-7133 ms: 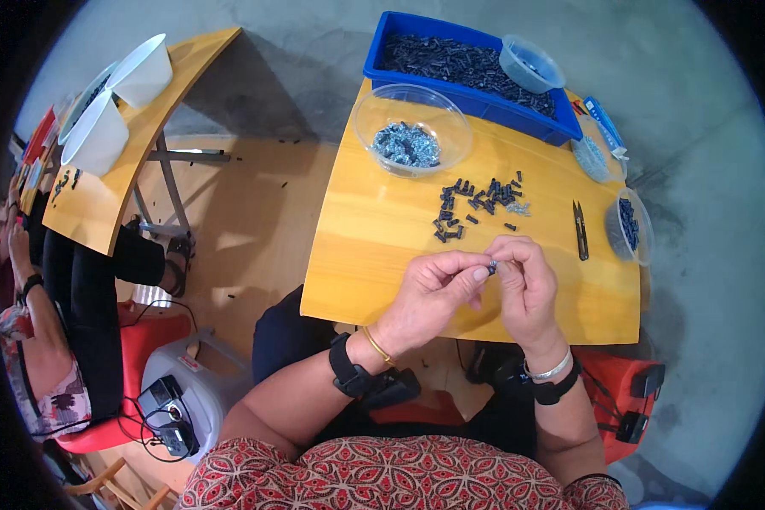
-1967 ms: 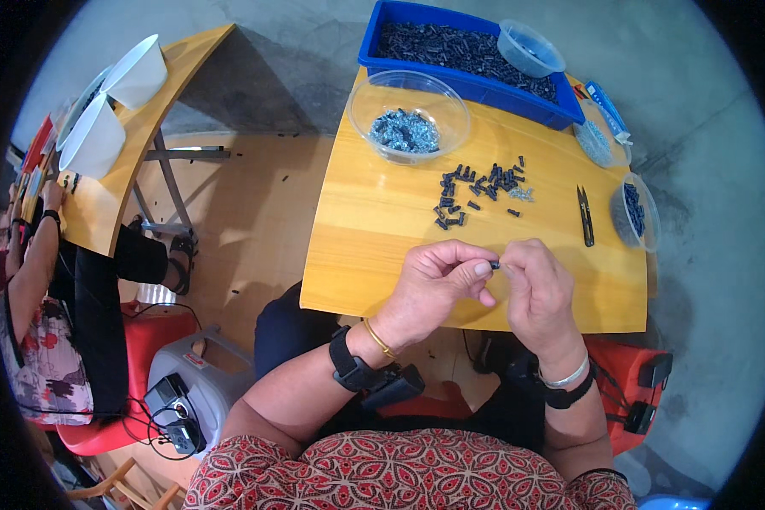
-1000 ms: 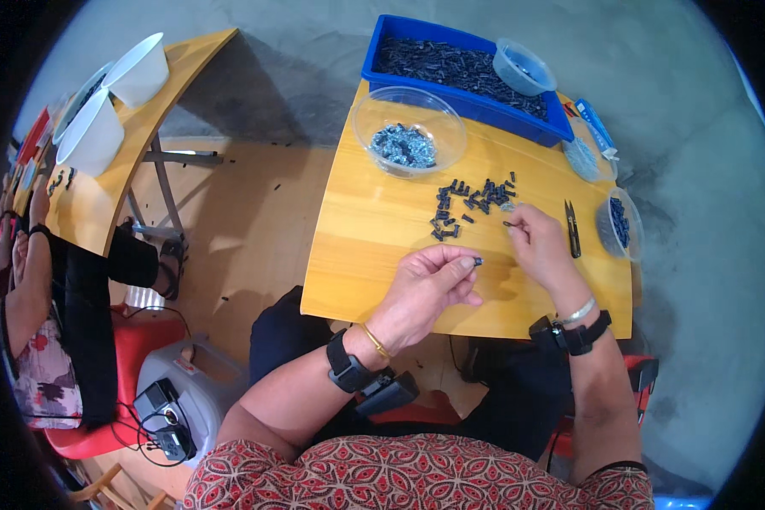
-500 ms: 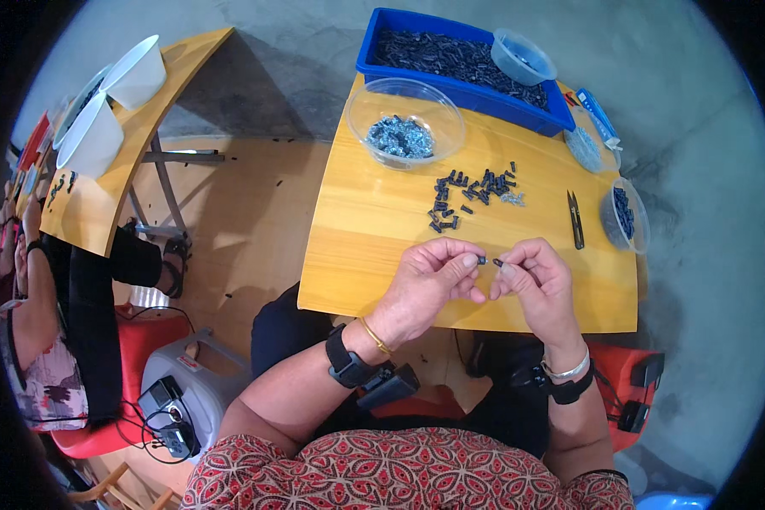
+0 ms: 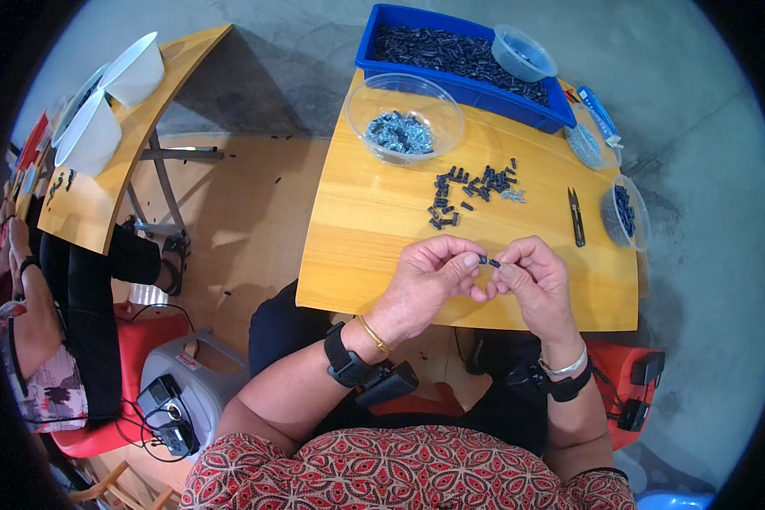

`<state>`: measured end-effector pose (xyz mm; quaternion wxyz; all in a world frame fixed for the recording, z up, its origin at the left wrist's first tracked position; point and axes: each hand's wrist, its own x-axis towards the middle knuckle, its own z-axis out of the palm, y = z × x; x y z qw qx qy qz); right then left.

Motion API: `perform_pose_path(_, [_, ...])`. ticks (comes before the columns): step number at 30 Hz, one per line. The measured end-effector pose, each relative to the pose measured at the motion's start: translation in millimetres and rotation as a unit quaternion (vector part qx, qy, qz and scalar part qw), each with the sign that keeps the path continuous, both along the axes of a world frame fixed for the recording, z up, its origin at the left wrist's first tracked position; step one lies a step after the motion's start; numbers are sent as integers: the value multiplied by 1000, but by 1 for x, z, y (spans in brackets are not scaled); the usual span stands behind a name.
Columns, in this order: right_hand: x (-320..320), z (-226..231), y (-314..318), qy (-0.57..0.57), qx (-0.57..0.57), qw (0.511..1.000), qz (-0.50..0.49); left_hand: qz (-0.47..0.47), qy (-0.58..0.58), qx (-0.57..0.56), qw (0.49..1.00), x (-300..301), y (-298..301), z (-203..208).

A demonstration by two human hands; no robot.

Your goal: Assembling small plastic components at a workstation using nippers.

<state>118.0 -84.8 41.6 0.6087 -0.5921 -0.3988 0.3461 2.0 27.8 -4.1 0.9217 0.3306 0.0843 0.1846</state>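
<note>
Above the table's near edge, my left hand [image 5: 440, 270] pinches a small black cylindrical piece [image 5: 483, 259] between thumb and forefinger. My right hand [image 5: 534, 274] holds a second small dark piece [image 5: 494, 263] the same way. The two pieces meet end to end, or nearly so; their exact fit is too small to make out. Beyond my hands lies a loose group of short black cylindrical pieces [image 5: 444, 204], with a little heap of small clear pieces [image 5: 513, 196] beside it.
A clear bowl [image 5: 367, 136] of shiny small parts and a blue bin [image 5: 472, 95] of black pieces stand at the back. Black thread snips [image 5: 577, 223] lie right, near a clear tub [image 5: 641, 223] of dark pieces. Another person [image 5: 42, 327] sits at a table [image 5: 174, 76] on the left.
My right hand has shifted slightly left, bringing its dark piece up to the black piece in my left hand. A gap showed between them before.
</note>
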Motion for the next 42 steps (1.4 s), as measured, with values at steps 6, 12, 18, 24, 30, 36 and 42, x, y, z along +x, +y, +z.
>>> perform_pose_path(6, [1, 2, 0, 7, -16, 1000, 5, -6, 6, 0, 1000, -1, 1, -1])
perform_pose_path(12, [5, 4, -3, 2, -24, 999, 26, -3, 60, 48, 997, 0, -1, 4])
perform_pose_path(18, [4, 4, -5, -1, -35, 999, 40, -13, 57, 30, 998, -4, 0, 5])
perform_pose_path(24, [-2, 2, -3, -81, -23, 996, 11, -38, 85, -2, 996, -5, 4, 6])
perform_pose_path(30, [2, 6, -1, -258, -14, 965, 49, -77, 90, -36, 992, -8, 8, 9])
perform_pose_path(36, [-2, 4, 5, -381, 50, 923, 30, -70, 93, -22, 993, -5, 8, 10])
perform_pose_path(42, [-2, 2, -4, -303, 14, 953, -12, -44, 67, -27, 996, -2, 4, 5])
